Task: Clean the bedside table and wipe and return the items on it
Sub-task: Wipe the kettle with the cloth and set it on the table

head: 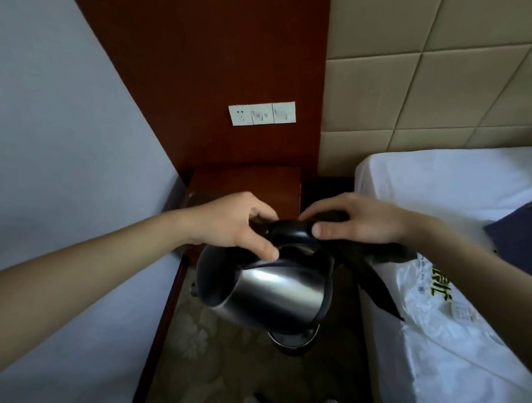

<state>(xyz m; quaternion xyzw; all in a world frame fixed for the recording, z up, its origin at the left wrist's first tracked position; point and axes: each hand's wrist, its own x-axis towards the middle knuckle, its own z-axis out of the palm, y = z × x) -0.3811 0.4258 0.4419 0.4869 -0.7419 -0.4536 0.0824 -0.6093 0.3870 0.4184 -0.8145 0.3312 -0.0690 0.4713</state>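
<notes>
left hand [236, 223] grips the tilted black-handled steel kettle [279, 296], right hand [355, 217] clutches a black cloth [374, 267] on it, green print on the right-side white plastic bag [431, 303] is unreadable

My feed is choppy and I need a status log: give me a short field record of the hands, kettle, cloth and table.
left hand: grips the kettle near its top
right hand: holds a cloth against the kettle's black top
kettle: steel, tilted, held in the air
cloth: dark, one end hanging down beside the kettle
table: behind the hands, against the wood panel
base: round, on the floor below the kettle
bag: white plastic, on the bed at right
</notes>
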